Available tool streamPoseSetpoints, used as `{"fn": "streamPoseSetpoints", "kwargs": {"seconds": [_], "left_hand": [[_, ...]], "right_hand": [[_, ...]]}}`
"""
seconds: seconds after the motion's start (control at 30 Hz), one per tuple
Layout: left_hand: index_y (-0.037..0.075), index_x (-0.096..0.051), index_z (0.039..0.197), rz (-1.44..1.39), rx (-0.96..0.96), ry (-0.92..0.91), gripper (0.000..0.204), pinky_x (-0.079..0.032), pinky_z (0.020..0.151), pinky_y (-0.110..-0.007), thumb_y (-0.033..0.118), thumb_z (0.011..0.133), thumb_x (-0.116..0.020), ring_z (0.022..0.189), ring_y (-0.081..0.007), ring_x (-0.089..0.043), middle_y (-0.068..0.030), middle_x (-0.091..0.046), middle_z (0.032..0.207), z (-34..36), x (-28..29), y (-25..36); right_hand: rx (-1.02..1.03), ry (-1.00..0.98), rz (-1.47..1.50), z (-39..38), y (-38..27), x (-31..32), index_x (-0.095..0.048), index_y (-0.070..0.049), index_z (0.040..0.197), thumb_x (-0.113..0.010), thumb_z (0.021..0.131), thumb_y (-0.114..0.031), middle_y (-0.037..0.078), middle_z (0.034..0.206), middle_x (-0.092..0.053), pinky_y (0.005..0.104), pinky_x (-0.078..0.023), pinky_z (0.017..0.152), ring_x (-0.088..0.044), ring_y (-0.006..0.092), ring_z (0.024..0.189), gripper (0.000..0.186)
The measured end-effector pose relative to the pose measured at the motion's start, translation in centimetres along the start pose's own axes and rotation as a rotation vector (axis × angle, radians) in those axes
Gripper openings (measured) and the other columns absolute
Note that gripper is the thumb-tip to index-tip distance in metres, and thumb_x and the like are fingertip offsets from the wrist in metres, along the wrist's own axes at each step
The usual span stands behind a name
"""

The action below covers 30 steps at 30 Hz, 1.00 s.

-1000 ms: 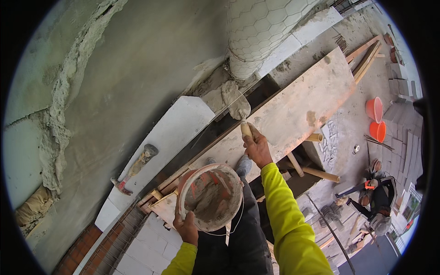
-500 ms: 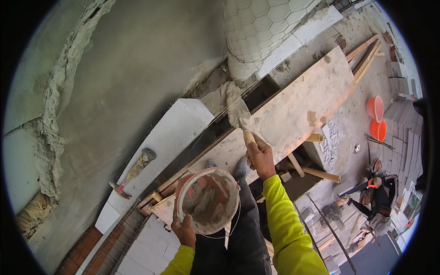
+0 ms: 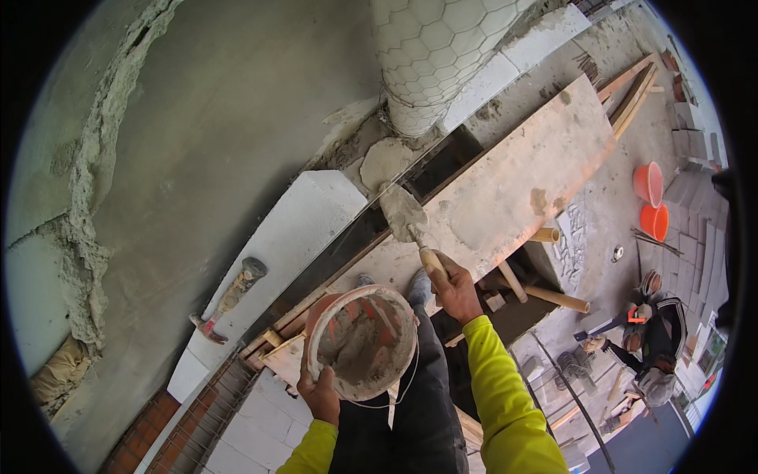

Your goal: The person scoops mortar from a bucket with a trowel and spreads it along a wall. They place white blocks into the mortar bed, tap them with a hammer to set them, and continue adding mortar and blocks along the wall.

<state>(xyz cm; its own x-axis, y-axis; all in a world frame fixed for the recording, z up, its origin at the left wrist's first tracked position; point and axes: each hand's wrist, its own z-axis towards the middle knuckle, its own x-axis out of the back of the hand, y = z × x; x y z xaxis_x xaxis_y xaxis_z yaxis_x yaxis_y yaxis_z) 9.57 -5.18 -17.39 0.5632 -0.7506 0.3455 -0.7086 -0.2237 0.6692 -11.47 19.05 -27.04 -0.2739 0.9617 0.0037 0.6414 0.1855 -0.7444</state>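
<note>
My left hand [image 3: 320, 393] grips the near left side of a reddish bucket [image 3: 404, 347], its rim crusted with grey mortar and wet mortar [image 3: 359, 347] inside. My right hand [image 3: 456, 292] is closed round the wooden handle of a trowel [image 3: 404, 215], whose blade is coated in mortar and sits over the dark gap beside the plank. Just beyond the blade, a flattened patch of mortar [image 3: 385, 162] lies on the ledge at the end of a white block [image 3: 316, 207], near the foot of a mesh-wrapped column [image 3: 422, 67].
A hammer [image 3: 229, 300] rests on the white block. A long plank [image 3: 537, 162] spans beside the dark gap, with a taut string along the wall line. Bamboo poles [image 3: 557, 299] stick out below it. Two orange buckets [image 3: 647, 186] and a crouching co-worker [image 3: 659, 347] are at the right.
The trowel has drawn back from the ledge toward me, and the mortar there now shows as a flattened patch. My left hand still holds the bucket, nearly in place.
</note>
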Motion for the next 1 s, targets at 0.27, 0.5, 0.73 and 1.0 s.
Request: {"fn": "streamPoseSetpoints", "kwargs": {"seconds": [0.27,0.5,0.73,1.0], "left_hand": [[-0.004,-0.051,0.142,0.078,0.012,0.001,0.054,-0.043,0.098,-0.030,-0.003,0.088,-0.057,0.114,-0.0185,-0.058,-0.0099,-0.061,0.131,0.5,0.7,-1.3],[-0.003,-0.050,0.143,0.153,0.035,0.014,0.055,-0.043,0.099,-0.030,-0.003,0.088,-0.058,0.116,-0.0187,-0.057,-0.0099,-0.060,0.132,0.4,2.3,-1.7],[-0.004,-0.051,0.142,0.158,0.050,0.037,0.054,-0.042,0.101,-0.031,-0.004,0.088,-0.059,0.116,-0.0184,-0.057,-0.0095,-0.059,0.134,0.5,2.9,-1.3],[-0.004,-0.052,0.140,0.075,-0.026,-0.048,0.053,-0.042,0.103,-0.031,-0.005,0.088,-0.061,0.117,-0.0181,-0.057,-0.0090,-0.058,0.135,2.8,0.1,-0.2]], "right_hand": [[0.454,0.299,-0.427,4.0,3.9,-6.3,-0.047,-0.006,0.140,-0.064,0.090,-0.013,0.022,0.109,-0.061,0.0491,-0.052,0.082,-0.063,0.0414,0.095,0.054],[0.451,0.163,-0.449,2.4,5.7,-8.5,-0.039,-0.005,0.145,-0.062,0.083,-0.005,0.025,0.119,-0.053,0.0515,-0.051,0.083,-0.060,0.0470,0.097,0.066],[0.440,0.194,-0.493,-0.9,2.6,-4.0,-0.041,-0.004,0.146,-0.063,0.082,-0.007,0.022,0.111,-0.054,0.0484,-0.053,0.080,-0.061,0.0438,0.092,0.068],[0.428,0.179,-0.225,-9.9,1.5,-2.1,-0.049,-0.002,0.137,-0.064,0.080,-0.003,0.022,0.102,-0.061,0.0405,-0.055,0.074,-0.065,0.0394,0.081,0.059]]}}
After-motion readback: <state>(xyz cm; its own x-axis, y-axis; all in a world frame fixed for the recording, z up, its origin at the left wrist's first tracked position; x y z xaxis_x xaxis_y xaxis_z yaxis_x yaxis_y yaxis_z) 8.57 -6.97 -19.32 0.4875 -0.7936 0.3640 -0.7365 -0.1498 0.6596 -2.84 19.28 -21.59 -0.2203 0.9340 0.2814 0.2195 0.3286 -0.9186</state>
